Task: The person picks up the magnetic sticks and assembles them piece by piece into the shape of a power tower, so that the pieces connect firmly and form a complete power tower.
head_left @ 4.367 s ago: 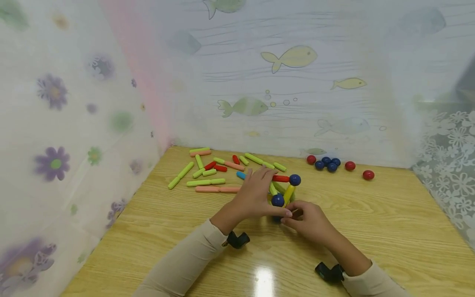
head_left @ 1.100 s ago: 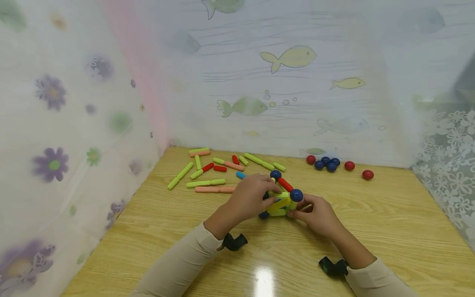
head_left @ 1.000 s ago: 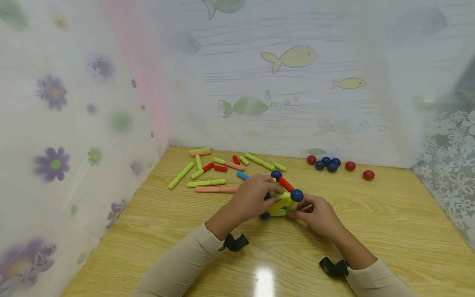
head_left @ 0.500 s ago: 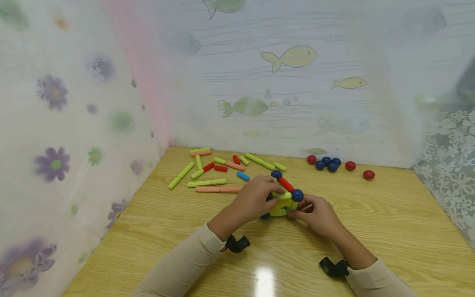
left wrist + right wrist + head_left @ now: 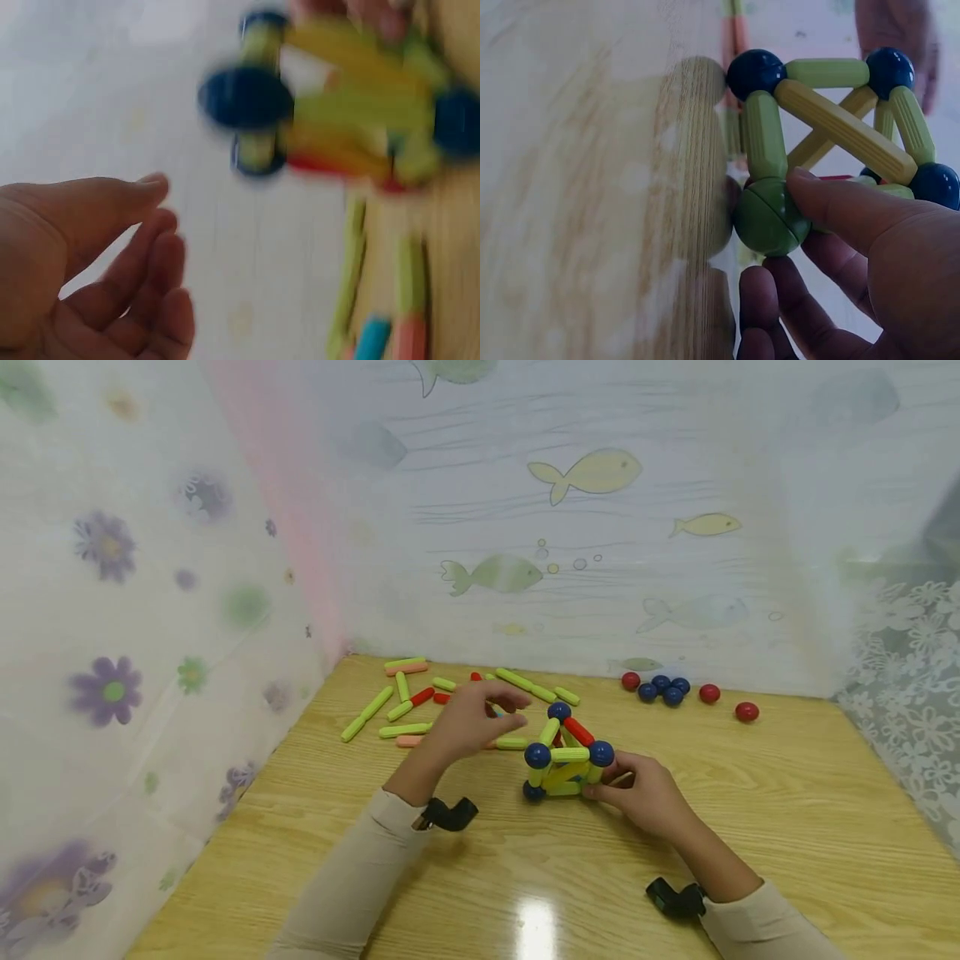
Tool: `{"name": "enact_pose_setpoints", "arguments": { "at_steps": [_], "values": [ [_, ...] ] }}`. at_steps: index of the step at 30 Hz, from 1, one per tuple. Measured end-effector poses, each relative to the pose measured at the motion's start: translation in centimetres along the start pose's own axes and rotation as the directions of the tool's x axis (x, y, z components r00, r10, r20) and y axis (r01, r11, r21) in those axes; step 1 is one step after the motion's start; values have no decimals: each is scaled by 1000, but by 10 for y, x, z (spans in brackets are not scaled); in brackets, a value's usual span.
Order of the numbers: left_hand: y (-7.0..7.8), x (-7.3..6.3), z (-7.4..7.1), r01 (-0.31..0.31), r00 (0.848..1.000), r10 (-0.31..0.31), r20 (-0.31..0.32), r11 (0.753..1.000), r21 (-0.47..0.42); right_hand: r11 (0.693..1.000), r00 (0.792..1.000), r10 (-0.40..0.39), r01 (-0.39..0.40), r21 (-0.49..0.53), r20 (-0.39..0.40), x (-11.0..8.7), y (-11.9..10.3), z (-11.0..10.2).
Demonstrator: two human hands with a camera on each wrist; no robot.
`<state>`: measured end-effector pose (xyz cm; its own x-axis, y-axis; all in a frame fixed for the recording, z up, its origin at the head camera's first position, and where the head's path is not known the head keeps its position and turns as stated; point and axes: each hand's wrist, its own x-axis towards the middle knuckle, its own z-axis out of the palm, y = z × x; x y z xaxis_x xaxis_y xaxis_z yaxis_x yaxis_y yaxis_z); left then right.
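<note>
A frame of magnetic sticks and balls [image 5: 570,755] stands on the table, with blue balls at its visible corners. Lime sticks form most of its edges; a red stick [image 5: 578,732] runs along the top right. Yellow diagonal sticks [image 5: 847,133] cross inside it in the right wrist view. My right hand [image 5: 641,797] pinches its lower right corner, thumb at a green ball [image 5: 771,217] and the stick end above. Left of the frame, my left hand [image 5: 467,727] hovers apart from it, fingers loosely bent and holding nothing. The left wrist view shows the frame blurred.
Loose lime sticks [image 5: 367,713], red and orange ones lie at the back left, partly behind my left hand. Several blue balls [image 5: 672,696] sit together at the back right, near red balls [image 5: 709,693]. A fish-patterned curtain [image 5: 600,568] hangs behind the table.
My left hand has let go of the frame and moved left, uncovering its left blue balls. The frame was turned since the oldest view. My right hand has kept its place over the last second.
</note>
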<state>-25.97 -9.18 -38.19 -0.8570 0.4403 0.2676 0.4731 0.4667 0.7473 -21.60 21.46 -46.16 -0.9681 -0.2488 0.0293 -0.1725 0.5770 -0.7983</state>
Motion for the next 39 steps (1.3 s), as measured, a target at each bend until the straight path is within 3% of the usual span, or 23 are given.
{"name": "enact_pose_setpoints", "arguments": {
  "at_steps": [4,8,14,18,21,33,39],
  "values": [
    [-44,0,-28,127,992,-127,4,992,-25,1000,1000,4,-4,-1,6,-1,-1,0],
    [-75,-4,-40,236,972,-236,0,972,-5,1000,1000,9,-9,-3,6,-1,-2,0],
    [-96,-6,-43,398,917,-389,-91,909,124,1000,1000,11,-11,9,4,-2,-2,0],
    [-107,-6,-43,459,888,-446,-110,865,201,1000,1000,8,-8,10,5,-2,-3,0],
    [-111,-7,-42,482,876,-468,-117,849,217,1000,1000,12,-12,8,5,-2,-3,0],
    [-110,-8,-39,470,882,-456,-117,839,274,1000,1000,12,-12,13,4,-1,-3,0],
    [-110,-6,-39,461,887,-444,-123,857,229,1000,1000,13,-13,15,2,-1,-2,0]
  ]
}}
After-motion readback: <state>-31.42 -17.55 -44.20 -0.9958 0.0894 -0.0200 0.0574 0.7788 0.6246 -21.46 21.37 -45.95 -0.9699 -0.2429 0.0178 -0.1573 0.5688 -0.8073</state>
